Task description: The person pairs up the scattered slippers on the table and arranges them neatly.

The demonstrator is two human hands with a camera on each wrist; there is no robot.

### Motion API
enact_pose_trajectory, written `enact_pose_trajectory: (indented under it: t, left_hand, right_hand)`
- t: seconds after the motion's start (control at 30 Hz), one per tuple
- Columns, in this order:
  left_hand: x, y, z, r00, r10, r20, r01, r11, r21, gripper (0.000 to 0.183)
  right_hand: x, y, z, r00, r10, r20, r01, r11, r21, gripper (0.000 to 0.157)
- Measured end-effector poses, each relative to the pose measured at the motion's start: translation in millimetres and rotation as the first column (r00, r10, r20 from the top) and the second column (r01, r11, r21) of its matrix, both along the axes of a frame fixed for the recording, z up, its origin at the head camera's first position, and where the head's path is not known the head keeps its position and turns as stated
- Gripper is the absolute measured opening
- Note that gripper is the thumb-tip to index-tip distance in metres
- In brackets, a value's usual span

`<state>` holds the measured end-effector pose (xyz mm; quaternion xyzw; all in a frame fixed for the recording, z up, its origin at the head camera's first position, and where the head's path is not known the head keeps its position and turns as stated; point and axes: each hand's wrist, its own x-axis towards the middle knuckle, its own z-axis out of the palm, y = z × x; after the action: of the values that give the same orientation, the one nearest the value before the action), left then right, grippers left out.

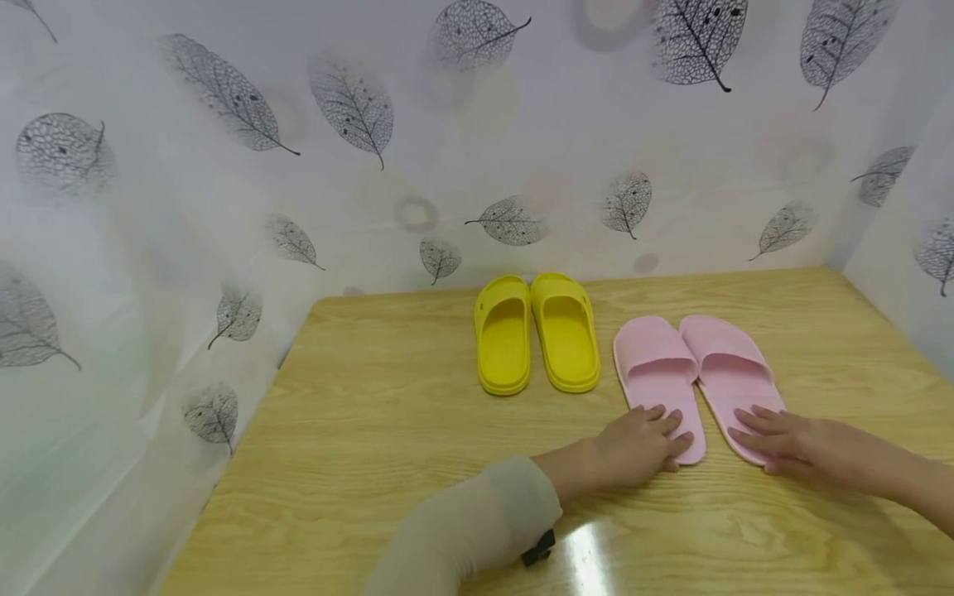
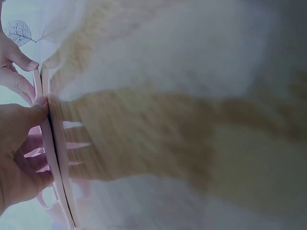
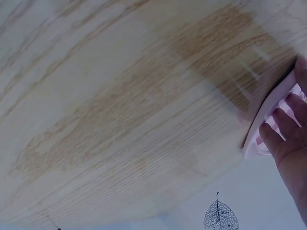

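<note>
A pair of pink slippers lies on the wooden table, toes toward the back wall. On the sole of the left pink slipper [image 1: 659, 377] rests my left hand [image 1: 637, 447], fingers spread, thumb by the heel edge. My right hand [image 1: 827, 451] lies likewise over the heel of the right pink slipper [image 1: 738, 377], its fingers reaching in from the right side. The left wrist view has my left hand [image 2: 19, 153] with its thumb at the sole edge. In the right wrist view my right hand [image 3: 290, 139] touches the pink sole [image 3: 268, 105] at the far right.
A pair of yellow slippers [image 1: 503, 352] stands side by side at the back of the table [image 1: 358, 463], left of the pink pair. Leaf-patterned sheeting [image 1: 417, 124] walls the table at the back and sides. A small black object [image 1: 540, 548] shows under my left sleeve.
</note>
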<state>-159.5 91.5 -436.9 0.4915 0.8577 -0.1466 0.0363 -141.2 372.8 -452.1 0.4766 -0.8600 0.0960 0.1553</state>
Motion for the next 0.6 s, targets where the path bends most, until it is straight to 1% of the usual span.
enact_pose_trajectory:
  t: [0.13,0.2,0.4,0.5,0.6]
  left_hand:
    - [-2.9,1.1,-2.2,0.998,0.046,0.046,-0.046,0.999,-0.002,0.049]
    - [-4.4,1.3,-2.8,0.997,0.054,0.057,-0.054,0.999,0.005,0.05]
    - [-7.0,3.6,-1.3,0.997,0.05,0.065,-0.052,0.998,0.024,0.05]
    - [-8.5,5.0,-0.4,0.996,0.052,0.073,-0.054,0.998,0.02,0.05]
    - [-10.2,5.3,1.1,0.997,0.047,0.068,-0.048,0.999,0.008,0.05]
  right_hand:
    - [-3.6,-1.5,0.6,1.0,0.012,0.019,-0.012,1.0,0.003,0.065]
    - [-5.1,-2.0,0.8,1.0,0.011,0.027,-0.011,1.0,0.001,0.066]
    - [-7.1,0.1,3.4,0.999,-0.006,0.036,0.005,1.0,0.017,0.066]
    - [-8.7,1.2,4.7,1.0,0.002,0.027,-0.003,1.0,0.026,0.066]
    - [-9.5,1.6,5.0,1.0,-0.011,0.025,0.01,0.999,0.035,0.066]
